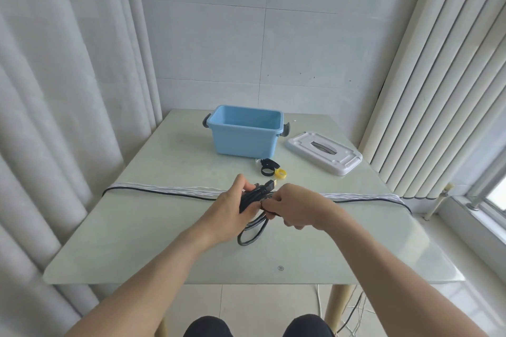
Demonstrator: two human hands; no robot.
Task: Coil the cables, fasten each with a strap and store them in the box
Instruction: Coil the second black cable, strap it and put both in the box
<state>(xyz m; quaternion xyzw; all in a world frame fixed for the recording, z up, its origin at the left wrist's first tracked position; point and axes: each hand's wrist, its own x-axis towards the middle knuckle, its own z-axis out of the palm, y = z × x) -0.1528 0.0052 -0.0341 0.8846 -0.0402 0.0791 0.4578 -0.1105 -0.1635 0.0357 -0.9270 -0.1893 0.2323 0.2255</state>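
- The left hand (231, 206) grips the black cable (253, 223) bundle; the right hand (291, 206) pinches something dark at its middle, seemingly a strap.
- Judged best: keep the coils squeezed flat while cinching snugly.
- Bundle runs away from the person: plug beyond the hands, loop hanging nearer, over the table (137, 241).

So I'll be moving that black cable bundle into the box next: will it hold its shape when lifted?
Probably not fully. The black cable sags in a loose loop below the left hand and right hand, so it looks floppy. No strap is visibly closed around it, so its coils may spring apart. It seems light.
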